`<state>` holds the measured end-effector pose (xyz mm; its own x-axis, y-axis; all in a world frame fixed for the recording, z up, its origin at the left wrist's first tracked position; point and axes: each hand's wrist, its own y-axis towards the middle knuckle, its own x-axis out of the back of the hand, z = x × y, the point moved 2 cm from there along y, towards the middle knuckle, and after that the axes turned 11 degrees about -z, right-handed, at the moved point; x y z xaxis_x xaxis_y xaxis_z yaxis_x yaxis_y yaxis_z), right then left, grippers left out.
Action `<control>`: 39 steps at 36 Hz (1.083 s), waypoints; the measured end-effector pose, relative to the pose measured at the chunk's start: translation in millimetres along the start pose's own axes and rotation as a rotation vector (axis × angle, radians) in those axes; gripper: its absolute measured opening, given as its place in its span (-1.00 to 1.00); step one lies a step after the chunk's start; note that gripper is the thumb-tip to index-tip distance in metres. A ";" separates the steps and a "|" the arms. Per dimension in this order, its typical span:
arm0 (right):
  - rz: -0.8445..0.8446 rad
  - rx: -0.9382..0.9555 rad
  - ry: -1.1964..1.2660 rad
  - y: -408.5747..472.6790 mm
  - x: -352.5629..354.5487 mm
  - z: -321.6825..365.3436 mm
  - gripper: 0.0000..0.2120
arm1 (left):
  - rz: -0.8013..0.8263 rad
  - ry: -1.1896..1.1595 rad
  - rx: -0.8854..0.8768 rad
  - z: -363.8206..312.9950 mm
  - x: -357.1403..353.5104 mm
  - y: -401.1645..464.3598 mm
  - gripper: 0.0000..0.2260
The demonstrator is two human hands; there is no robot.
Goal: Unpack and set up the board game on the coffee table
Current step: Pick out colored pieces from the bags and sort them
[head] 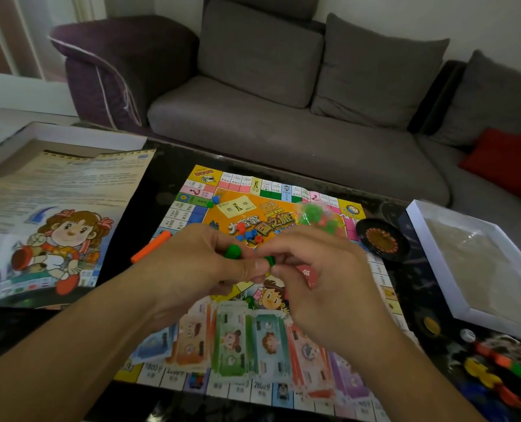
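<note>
A: Where did the game board (283, 226) lie?

B: It lay flat and unfolded on the dark coffee table (168, 166), centred between the table's left and right edges. A row of paper money stacks (247, 342) lay along the board's near edge.

A: State of the hands?

B: Both were raised over the middle of the board, fingertips meeting. The left hand (198, 266) had its fingers curled and pinched a small green piece (232, 251) between thumb and fingers. The right hand (323, 278) had its fingers curled too, pinching a second green piece (269, 259) at the point where the two hands met.

A: Other components on the board?

B: A clear bag of green and red pieces (317, 217) rested near the board's far right corner. Small red and blue tokens (250, 236) sat just beyond the hands. An orange stick (151, 246) lay across the board's left edge.

A: And off the board?

B: A black roulette wheel (382, 239) sat just beside the board's right edge. An open white box half (429, 269) stood at the table's right edge. Coloured pieces (496, 373) lay at the near right corner. At the left edge, a printed sheet with a cartoon child (61, 233) lay over the other box half (79, 135). A grey sofa (283, 123) stood beyond the far edge.
</note>
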<state>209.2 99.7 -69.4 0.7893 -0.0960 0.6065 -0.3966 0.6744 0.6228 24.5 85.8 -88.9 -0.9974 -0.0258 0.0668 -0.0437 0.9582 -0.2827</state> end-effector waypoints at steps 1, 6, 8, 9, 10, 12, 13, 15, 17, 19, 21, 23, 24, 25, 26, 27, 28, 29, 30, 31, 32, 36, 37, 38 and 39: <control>-0.008 0.004 0.014 0.5 0.8 -0.7 -0.71 | -0.009 -0.004 -0.006 -0.5 -0.2 0.9 -0.88; -0.101 -0.028 -0.014 1.0 4.1 -5.8 -0.67 | -0.010 -0.026 -0.048 -2.0 -5.6 5.7 -0.90; -0.154 -0.116 -0.034 1.0 5.7 -7.7 -0.68 | -0.001 -0.029 -0.053 -2.0 -8.2 5.2 -0.89; -0.168 -0.195 -0.013 1.3 6.8 -8.5 -0.68 | 0.002 -0.014 -0.058 -1.7 -8.8 5.0 -0.87; -0.171 -0.287 0.031 1.6 7.7 -9.4 -0.69 | 0.006 0.005 -0.067 -1.6 -9.4 4.7 -0.85; -0.175 -0.457 0.167 1.7 9.2 -10.1 -0.71 | 0.018 0.045 -0.096 -1.8 -10.6 3.6 -0.81; -0.186 -0.521 0.238 1.5 9.5 -10.2 -0.74 | 0.026 0.077 -0.121 -1.5 -10.9 2.9 -0.80; -0.198 -0.608 0.352 1.3 9.4 -9.3 -0.80 | 0.045 0.148 -0.173 -1.7 -12.1 1.5 -0.81; -0.209 -0.647 0.446 1.0 7.8 -7.2 -0.85 | 0.073 0.168 -0.185 -1.3 -14.0 0.1 -0.82; -0.234 -0.664 0.543 1.8 6.7 -4.0 -0.80 | 0.090 0.157 -0.170 -0.9 -15.8 -1.2 -0.82; -0.226 -0.661 0.569 2.2 6.1 -2.2 -0.71 | 0.098 0.142 -0.158 -0.2 -16.4 -1.2 -0.80; -0.200 -0.650 0.546 2.3 4.9 -1.0 -0.71 | 0.098 0.141 -0.154 1.1 -15.4 0.1 -0.79; -0.196 -0.648 0.530 2.0 4.4 -1.4 -0.72 | 0.093 0.162 -0.161 1.6 -14.5 1.1 -0.79; -0.199 -0.651 0.513 1.5 3.9 -2.2 -0.73 | 0.086 0.185 -0.172 2.4 -13.7 1.9 -0.80; -0.209 -0.658 0.498 0.9 3.1 -3.8 -0.74 | 0.079 0.200 -0.178 2.8 -13.3 2.5 -0.80; -0.220 -0.668 0.492 -0.1 2.3 -5.4 -0.75 | 0.074 0.203 -0.178 3.0 -13.2 2.9 -0.81; -0.229 -0.683 0.502 -0.9 1.3 -7.0 -0.76 | 0.072 0.204 -0.176 3.2 -13.2 3.2 -0.81; -0.237 -0.703 0.525 -1.5 0.3 -8.1 -0.76 | 0.070 0.208 -0.177 3.6 -13.1 3.3 -0.82; -0.246 -0.723 0.561 -1.7 -0.8 -8.8 -0.78 | 0.069 0.215 -0.180 3.9 -13.3 3.6 -0.82; -0.252 -0.743 0.604 -2.0 -1.8 -8.8 -0.80 | 0.067 0.221 -0.186 4.3 -13.4 3.2 -0.81; -0.257 -0.761 0.646 -2.0 -3.0 -8.8 -0.83 | 0.068 0.222 -0.189 4.5 -13.7 3.0 -0.80; -0.255 -0.785 0.738 -3.5 -8.1 -6.5 -0.80 | 0.093 0.180 -0.179 5.6 -15.2 2.8 -0.68; -0.256 -0.781 0.763 -3.9 -9.7 -5.4 -0.80 | 0.099 0.170 -0.176 5.8 -15.2 2.7 -0.70; -0.259 -0.778 0.792 -4.5 -11.5 -4.9 -0.78 | 0.111 0.158 -0.173 5.8 -15.3 2.4 -0.76; -0.260 -0.779 0.818 -5.0 -13.2 -4.6 -0.77 | 0.128 0.143 -0.167 5.7 -15.7 2.0 -0.82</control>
<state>202.9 100.9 -82.8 0.9849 0.0125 -0.1728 -0.0063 0.9993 0.0360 39.7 86.6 -96.0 -0.9755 0.1284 0.1786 0.1046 0.9851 -0.1369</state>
